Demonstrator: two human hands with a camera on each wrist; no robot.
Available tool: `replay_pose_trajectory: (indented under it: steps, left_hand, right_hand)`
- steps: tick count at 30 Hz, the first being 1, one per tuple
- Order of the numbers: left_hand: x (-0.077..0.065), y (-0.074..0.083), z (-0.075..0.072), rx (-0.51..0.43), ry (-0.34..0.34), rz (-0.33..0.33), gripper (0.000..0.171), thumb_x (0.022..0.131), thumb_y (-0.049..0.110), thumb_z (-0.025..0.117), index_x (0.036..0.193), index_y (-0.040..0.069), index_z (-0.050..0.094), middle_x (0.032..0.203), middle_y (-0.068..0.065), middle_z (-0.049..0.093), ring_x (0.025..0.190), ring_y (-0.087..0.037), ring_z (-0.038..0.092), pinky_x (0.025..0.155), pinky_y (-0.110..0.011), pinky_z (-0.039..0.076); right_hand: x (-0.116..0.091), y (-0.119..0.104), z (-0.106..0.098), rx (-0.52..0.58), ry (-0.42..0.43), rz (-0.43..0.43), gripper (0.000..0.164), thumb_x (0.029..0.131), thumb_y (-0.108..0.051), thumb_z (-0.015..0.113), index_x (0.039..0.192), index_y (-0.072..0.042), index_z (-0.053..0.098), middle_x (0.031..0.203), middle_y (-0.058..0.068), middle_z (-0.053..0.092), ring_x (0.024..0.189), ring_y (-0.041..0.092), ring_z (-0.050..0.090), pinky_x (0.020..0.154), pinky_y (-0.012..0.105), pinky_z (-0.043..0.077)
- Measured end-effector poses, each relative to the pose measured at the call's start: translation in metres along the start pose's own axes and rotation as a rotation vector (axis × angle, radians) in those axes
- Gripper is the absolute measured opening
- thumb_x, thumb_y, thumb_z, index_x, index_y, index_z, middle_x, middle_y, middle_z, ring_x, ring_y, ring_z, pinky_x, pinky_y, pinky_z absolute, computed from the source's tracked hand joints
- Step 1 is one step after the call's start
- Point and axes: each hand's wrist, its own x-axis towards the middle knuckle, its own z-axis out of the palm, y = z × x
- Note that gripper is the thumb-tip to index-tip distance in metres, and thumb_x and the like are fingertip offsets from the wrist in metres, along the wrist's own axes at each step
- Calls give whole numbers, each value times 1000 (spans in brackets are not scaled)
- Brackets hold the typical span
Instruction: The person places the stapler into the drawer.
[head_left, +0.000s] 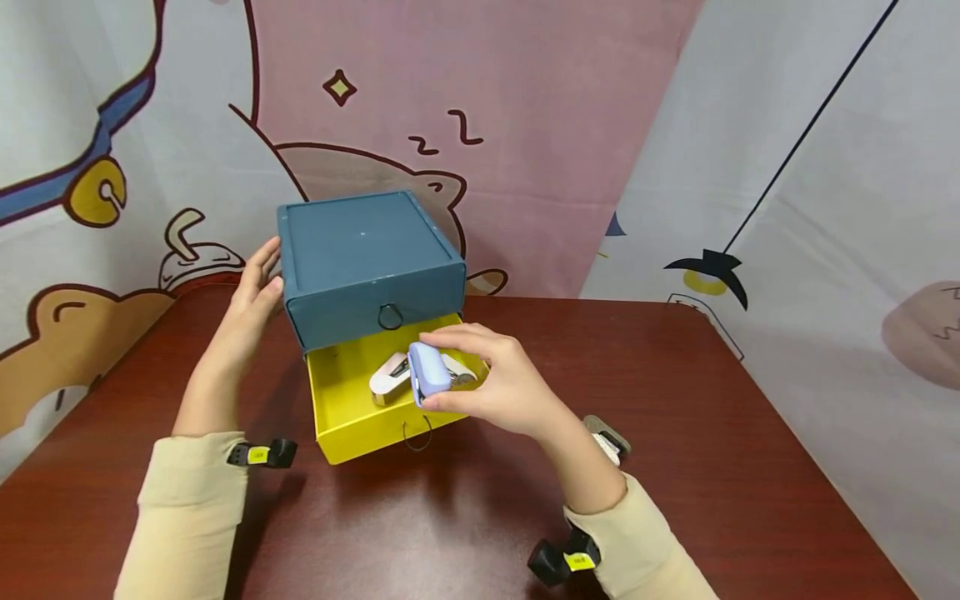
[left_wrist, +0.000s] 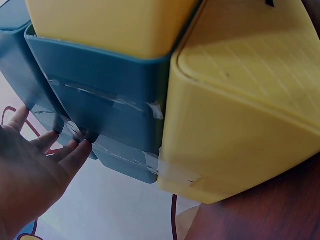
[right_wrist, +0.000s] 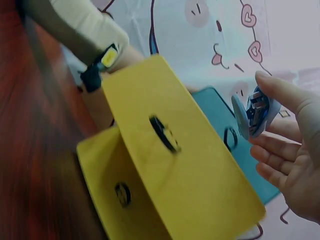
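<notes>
My right hand (head_left: 491,379) pinches a small periwinkle stapler (head_left: 430,371) between thumb and fingers, above the pulled-out yellow drawer (head_left: 360,443). In the right wrist view, the metal workings of the stapler (right_wrist: 256,107) show between its two halves. A white stapler-like object (head_left: 390,375) lies in the drawer, partly hidden behind the held one. My left hand (head_left: 255,287) rests its fingertips on the left side of the blue drawer cabinet (head_left: 367,242). The left wrist view shows those fingers (left_wrist: 75,155) extended against the taped blue side.
A closed blue drawer (head_left: 337,311) with a black ring pull sits above the yellow one. Another yellow drawer (right_wrist: 102,160) is below it. A grey and white object (head_left: 611,437) lies on the dark red table (head_left: 720,433), partly behind my right forearm. A printed curtain (head_left: 540,150) hangs behind.
</notes>
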Motion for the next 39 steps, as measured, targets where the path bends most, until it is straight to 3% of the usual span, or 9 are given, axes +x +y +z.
replay_pose_trajectory:
  steps: [4, 11, 18, 24, 33, 39]
  left_hand:
    - [0, -1, 1, -3, -5, 10, 66, 99, 34, 47, 154, 19, 14, 159, -10, 5, 142, -29, 12, 113, -49, 10]
    - [1, 0, 1, -5, -4, 18, 66, 98, 33, 47, 154, 19, 15, 159, -11, 6, 141, -30, 13, 113, -49, 11]
    - [1, -1, 0, -19, 2, 28, 65, 99, 32, 47, 154, 17, 16, 158, -12, 6, 140, -27, 15, 113, -46, 13]
    - [1, -1, 0, -15, 5, 24, 66, 98, 32, 48, 154, 18, 16, 158, -11, 6, 140, -28, 15, 113, -48, 11]
    - [1, -1, 0, -18, 11, 18, 66, 98, 34, 49, 154, 19, 17, 158, -10, 6, 140, -28, 14, 113, -47, 11]
    - [1, -1, 1, -9, 9, 17, 66, 98, 34, 48, 154, 18, 16, 158, -10, 6, 140, -26, 14, 113, -47, 12]
  right_hand:
    - [8, -4, 14, -8, -3, -9, 57, 71, -17, 86, 124, -10, 65, 120, -3, 62, 110, 15, 54, 91, 40, 46]
    - [19, -7, 35, -13, -32, 64, 58, 74, -23, 84, 127, -13, 63, 124, -5, 59, 110, 17, 52, 85, 41, 50]
    - [29, -12, 50, -76, -78, 93, 61, 76, -29, 82, 132, -16, 60, 128, -4, 57, 112, 13, 50, 90, 35, 47]
    - [35, -12, 59, -97, -99, 115, 62, 77, -30, 82, 133, -16, 59, 128, -4, 58, 111, 12, 53, 89, 30, 47]
    - [40, -11, 65, -159, -153, 216, 63, 77, -31, 81, 134, -18, 58, 127, -6, 59, 90, 13, 60, 74, 19, 48]
    - [44, -10, 68, -231, -188, 226, 64, 76, -31, 81, 134, -18, 58, 129, -4, 59, 96, 10, 62, 78, 17, 47]
